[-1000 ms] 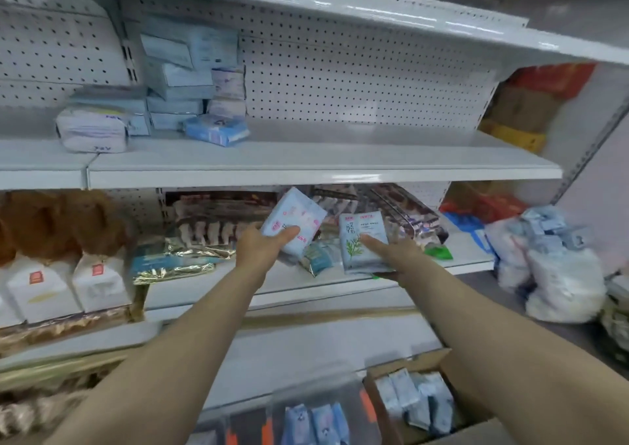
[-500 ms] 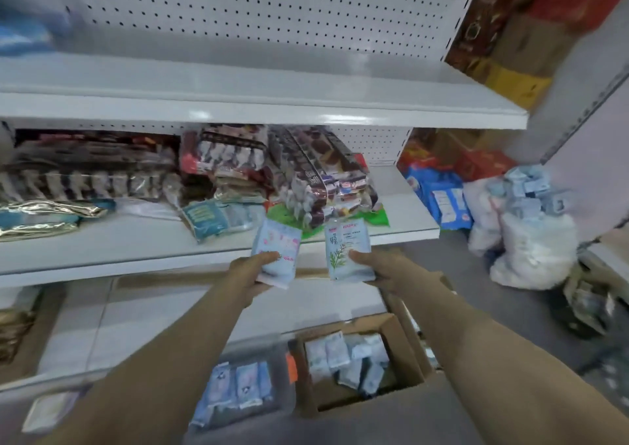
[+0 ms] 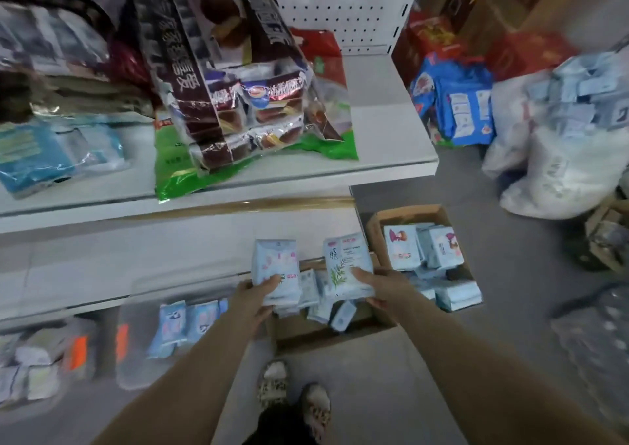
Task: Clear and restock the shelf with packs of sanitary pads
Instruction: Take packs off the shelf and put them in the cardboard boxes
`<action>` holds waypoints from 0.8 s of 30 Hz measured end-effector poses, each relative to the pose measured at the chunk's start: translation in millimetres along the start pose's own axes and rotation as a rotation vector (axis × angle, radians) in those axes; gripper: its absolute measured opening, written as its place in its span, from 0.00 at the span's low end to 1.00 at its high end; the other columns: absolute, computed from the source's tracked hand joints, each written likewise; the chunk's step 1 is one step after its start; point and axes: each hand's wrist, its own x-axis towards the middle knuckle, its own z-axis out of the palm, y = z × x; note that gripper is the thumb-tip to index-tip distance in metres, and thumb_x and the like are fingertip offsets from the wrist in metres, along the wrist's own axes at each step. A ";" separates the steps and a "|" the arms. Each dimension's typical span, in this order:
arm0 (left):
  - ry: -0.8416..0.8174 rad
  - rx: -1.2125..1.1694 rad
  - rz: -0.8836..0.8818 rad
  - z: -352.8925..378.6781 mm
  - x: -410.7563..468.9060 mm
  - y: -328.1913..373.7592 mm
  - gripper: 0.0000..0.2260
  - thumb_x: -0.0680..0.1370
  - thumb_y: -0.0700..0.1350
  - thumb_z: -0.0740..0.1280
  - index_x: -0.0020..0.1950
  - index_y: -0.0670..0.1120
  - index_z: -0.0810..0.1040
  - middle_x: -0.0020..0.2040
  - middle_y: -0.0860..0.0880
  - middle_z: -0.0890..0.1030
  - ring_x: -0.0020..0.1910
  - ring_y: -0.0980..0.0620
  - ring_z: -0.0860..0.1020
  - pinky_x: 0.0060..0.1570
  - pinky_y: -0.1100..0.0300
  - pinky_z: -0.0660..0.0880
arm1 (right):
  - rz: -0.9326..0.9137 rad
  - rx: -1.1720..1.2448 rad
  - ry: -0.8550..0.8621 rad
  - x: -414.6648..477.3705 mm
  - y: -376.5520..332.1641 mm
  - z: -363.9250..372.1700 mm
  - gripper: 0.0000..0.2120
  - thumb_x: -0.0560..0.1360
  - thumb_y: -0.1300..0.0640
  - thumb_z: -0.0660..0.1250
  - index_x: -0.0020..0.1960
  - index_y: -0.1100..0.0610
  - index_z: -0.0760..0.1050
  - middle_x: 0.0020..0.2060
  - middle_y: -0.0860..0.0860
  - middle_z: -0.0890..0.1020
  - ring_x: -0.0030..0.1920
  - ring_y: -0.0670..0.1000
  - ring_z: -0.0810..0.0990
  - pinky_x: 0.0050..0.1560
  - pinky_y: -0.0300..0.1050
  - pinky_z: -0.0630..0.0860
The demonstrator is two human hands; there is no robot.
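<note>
The left hand [image 3: 253,296] grasps a pale blue pack with pink print [image 3: 276,266] by its lower edge, thumb laid on the front face and fingers behind it. The pack stands upright directly above the left end of the open cardboard box [image 3: 306,335] on the floor. The right hand [image 3: 383,288] grips a second pack, white-blue with a green sprig [image 3: 345,262], at its lower right corner. The thumb lies across the front, and this pack is also upright, above the right end of the same box. The two packs are side by side and apart, with a narrow gap between them.

Inside the cardboard box lie loose pads packs [image 3: 315,289], tumbled at odd angles under the two held ones. Just beyond its right far corner sits a second carton [image 3: 405,211], touching or nearly touching it — the blur leaves that unclear — and holding more packs, some on edge. Left of the box a clear plastic bin [image 3: 136,312] holds pale blue packs too. Above and behind the box runs a white shelf board [image 3: 381,165] loaded with brown snack bags [image 3: 221,87]. Well to the right of the box rests a white sack [image 3: 561,172]. On the near side of the box two leopard-print slippers [image 3: 274,385] stand on the grey floor.
</note>
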 end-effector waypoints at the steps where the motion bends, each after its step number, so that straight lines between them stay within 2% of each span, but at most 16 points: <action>1: 0.000 0.009 -0.024 2.5 17.4 -10.5 0.20 0.76 0.44 0.75 0.65 0.42 0.76 0.59 0.43 0.82 0.51 0.47 0.80 0.49 0.57 0.76 | -0.012 0.008 0.001 16.6 10.0 -2.2 0.24 0.65 0.50 0.83 0.56 0.59 0.82 0.51 0.54 0.87 0.54 0.57 0.85 0.61 0.59 0.80; 3: -0.006 0.020 -0.060 6.1 53.7 -34.3 0.21 0.76 0.44 0.74 0.67 0.42 0.76 0.59 0.44 0.82 0.56 0.45 0.80 0.54 0.52 0.76 | 0.005 -0.007 0.032 49.8 30.5 -7.1 0.26 0.63 0.50 0.84 0.57 0.59 0.82 0.51 0.54 0.87 0.53 0.57 0.86 0.59 0.59 0.81; 6: -0.006 0.051 -0.096 10.1 94.5 -70.2 0.19 0.75 0.44 0.74 0.64 0.41 0.77 0.53 0.43 0.84 0.49 0.45 0.82 0.45 0.53 0.78 | 0.051 0.009 0.026 94.2 65.1 -10.2 0.22 0.69 0.57 0.80 0.59 0.63 0.80 0.52 0.57 0.86 0.51 0.57 0.86 0.51 0.51 0.83; 8: 0.005 0.015 -0.151 9.0 119.3 -96.7 0.22 0.71 0.47 0.78 0.63 0.44 0.78 0.56 0.44 0.84 0.53 0.45 0.82 0.52 0.51 0.79 | 0.096 0.031 0.040 123.3 94.3 -10.7 0.23 0.69 0.56 0.80 0.60 0.64 0.81 0.52 0.58 0.86 0.52 0.58 0.86 0.54 0.54 0.83; 10: 0.009 -0.014 -0.221 7.4 140.8 -123.2 0.26 0.67 0.49 0.80 0.62 0.47 0.78 0.56 0.47 0.84 0.57 0.47 0.81 0.59 0.51 0.76 | 0.108 0.051 0.072 150.6 124.3 -9.8 0.25 0.67 0.54 0.82 0.60 0.63 0.81 0.51 0.58 0.86 0.49 0.57 0.87 0.46 0.49 0.84; 12: 0.018 -0.023 -0.260 8.9 162.1 -150.8 0.21 0.72 0.49 0.78 0.62 0.48 0.77 0.56 0.50 0.83 0.56 0.49 0.80 0.52 0.53 0.77 | 0.132 0.075 0.102 172.5 149.4 -8.0 0.22 0.68 0.57 0.81 0.59 0.63 0.81 0.49 0.58 0.87 0.43 0.53 0.87 0.35 0.41 0.81; 15: 0.043 -0.056 -0.279 10.8 192.9 -193.3 0.16 0.74 0.44 0.76 0.61 0.46 0.79 0.57 0.46 0.83 0.54 0.46 0.82 0.49 0.50 0.80 | 0.172 0.092 0.125 202.5 181.7 -6.5 0.18 0.69 0.60 0.80 0.56 0.62 0.80 0.47 0.57 0.86 0.35 0.49 0.86 0.28 0.37 0.77; 17: 0.073 -0.051 -0.264 10.1 212.4 -214.0 0.18 0.73 0.46 0.77 0.60 0.45 0.78 0.57 0.45 0.83 0.53 0.46 0.82 0.48 0.51 0.81 | 0.177 0.092 0.143 224.0 200.8 -7.7 0.14 0.70 0.61 0.79 0.52 0.60 0.79 0.44 0.56 0.85 0.32 0.47 0.84 0.26 0.36 0.76; 19: 0.105 -0.023 -0.255 9.9 234.0 -226.6 0.20 0.72 0.50 0.77 0.60 0.47 0.77 0.56 0.47 0.83 0.54 0.48 0.81 0.52 0.51 0.81 | 0.168 0.111 0.142 245.9 213.6 -7.6 0.16 0.69 0.60 0.80 0.54 0.60 0.80 0.46 0.57 0.86 0.35 0.49 0.85 0.28 0.37 0.77; 20: 0.111 -0.017 -0.241 10.3 244.3 -230.2 0.19 0.73 0.51 0.77 0.61 0.48 0.77 0.56 0.48 0.82 0.54 0.48 0.81 0.55 0.51 0.80 | 0.152 0.124 0.135 256.6 217.7 -6.8 0.21 0.66 0.57 0.83 0.55 0.61 0.80 0.48 0.57 0.86 0.38 0.50 0.86 0.31 0.38 0.79; 22: 0.110 -0.031 -0.212 12.8 265.0 -233.4 0.19 0.74 0.51 0.76 0.62 0.48 0.76 0.57 0.48 0.81 0.55 0.50 0.79 0.55 0.52 0.79 | 0.133 0.132 0.118 279.7 224.4 -7.5 0.41 0.50 0.46 0.88 0.58 0.61 0.81 0.52 0.57 0.86 0.46 0.55 0.87 0.45 0.48 0.84; 23: 0.110 -0.041 -0.198 14.8 274.9 -233.3 0.20 0.74 0.52 0.75 0.63 0.48 0.77 0.58 0.48 0.81 0.56 0.50 0.79 0.52 0.53 0.79 | 0.128 0.134 0.120 291.1 226.7 -8.6 0.47 0.45 0.43 0.88 0.59 0.62 0.81 0.52 0.57 0.86 0.49 0.56 0.87 0.51 0.53 0.84; 24: 0.115 -0.047 -0.189 15.6 285.2 -233.4 0.21 0.74 0.52 0.75 0.64 0.48 0.77 0.59 0.48 0.81 0.56 0.49 0.79 0.50 0.54 0.79 | 0.127 0.134 0.120 301.9 228.2 -10.0 0.46 0.47 0.44 0.88 0.60 0.62 0.80 0.53 0.56 0.86 0.50 0.57 0.87 0.55 0.55 0.83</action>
